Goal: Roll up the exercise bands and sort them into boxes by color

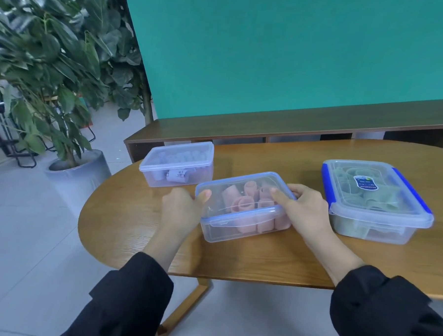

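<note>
- Three lidded boxes stand on the wooden table (274, 260); no loose band shows anywhere on it, so I judge the rolling and sorting done and the closing of boxes to be the step in hand.
- One pale box (177, 163) sits far left, lid on, holding whitish or lilac rolls (179, 176); they are too blurred through the plastic to count, though several lie in a row.
- One left hand (181, 208) holds the left end of the middle box, thumb laid over the lid's corner, the other fingers curled down the side wall.
- One pink box (241, 207), blue-rimmed, stands nearest the person between the two hands; its lid rests on top, and the front clip looks unlatched, though I cannot be sure.
- Roughly six or seven pink rolls (244, 203) show inside it, some upright, some lying; the exact count is unclear.
- One right hand (306, 209) holds the box's right end, thumb pressed flat on the lid, fingers wrapped around the far edge.
- One green box (375, 201) stands to the right, apart from the pink one, its blue side clips down, with green bands (362, 193) coiled loosely inside; their number cannot be told.
- Next, I judge, the lid needs pressing down evenly at both ends and its clips snapping shut.
</note>
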A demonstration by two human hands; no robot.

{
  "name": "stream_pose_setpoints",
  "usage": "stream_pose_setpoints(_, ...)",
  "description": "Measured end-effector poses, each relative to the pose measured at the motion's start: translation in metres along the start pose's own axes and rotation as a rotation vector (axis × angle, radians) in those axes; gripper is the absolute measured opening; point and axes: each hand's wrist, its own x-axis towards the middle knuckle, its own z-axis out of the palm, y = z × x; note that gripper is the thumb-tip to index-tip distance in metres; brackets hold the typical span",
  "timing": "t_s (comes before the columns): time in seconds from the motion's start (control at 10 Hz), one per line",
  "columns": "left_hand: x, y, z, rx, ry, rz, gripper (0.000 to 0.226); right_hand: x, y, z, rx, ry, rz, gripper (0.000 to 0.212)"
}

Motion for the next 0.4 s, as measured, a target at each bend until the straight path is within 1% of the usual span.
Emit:
stream_pose_setpoints(0.1,0.008,0.004,0.005,-0.027,0.008,-0.053,0.056,0.001,-0.001,0.0,-0.011,0.019,-0.004,0.03)
stream_pose_setpoints(0.2,0.02,0.005,0.014,-0.095,0.023,-0.06,0.053,0.01,-0.006,0.005,-0.115,0.027,-0.033,0.029)
stream_pose_setpoints(0.3,0.033,0.013,0.018,-0.176,0.017,-0.076,0.052,0.025,-0.02,0.01,-0.324,-0.001,-0.026,0.035)
stream_pose_setpoints(0.4,0.041,0.025,0.014,-0.172,0.052,-0.024,0.044,0.032,-0.031,0.009,-0.41,-0.021,-0.055,0.043)
